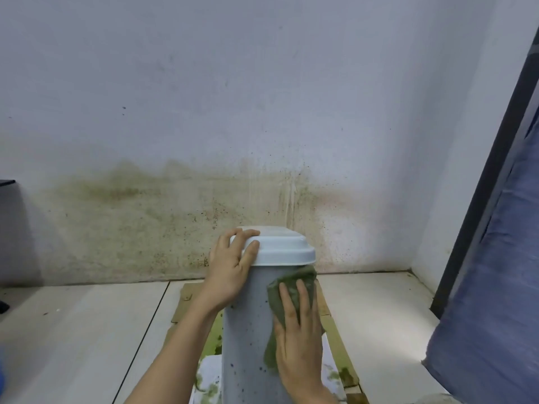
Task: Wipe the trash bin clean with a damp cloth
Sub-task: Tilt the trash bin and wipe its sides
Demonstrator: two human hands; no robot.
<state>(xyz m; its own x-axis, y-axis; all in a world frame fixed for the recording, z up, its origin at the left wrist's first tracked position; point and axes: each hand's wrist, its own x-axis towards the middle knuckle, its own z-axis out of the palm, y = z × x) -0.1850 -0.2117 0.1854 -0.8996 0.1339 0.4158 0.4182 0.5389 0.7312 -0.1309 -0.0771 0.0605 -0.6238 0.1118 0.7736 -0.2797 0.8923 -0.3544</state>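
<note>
Right hand is nearest, palm flat pressing the green cloth on the trash bin side, fingers spread, not clenched; left hand wraps the lid edge; bin stands on cardboard by the stained wall; push too hard sideways and it probably tips, or the lid pops.

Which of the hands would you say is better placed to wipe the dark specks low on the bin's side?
Right. The right hand presses the green cloth flat on the bin; the left hand grips the lid.
</note>
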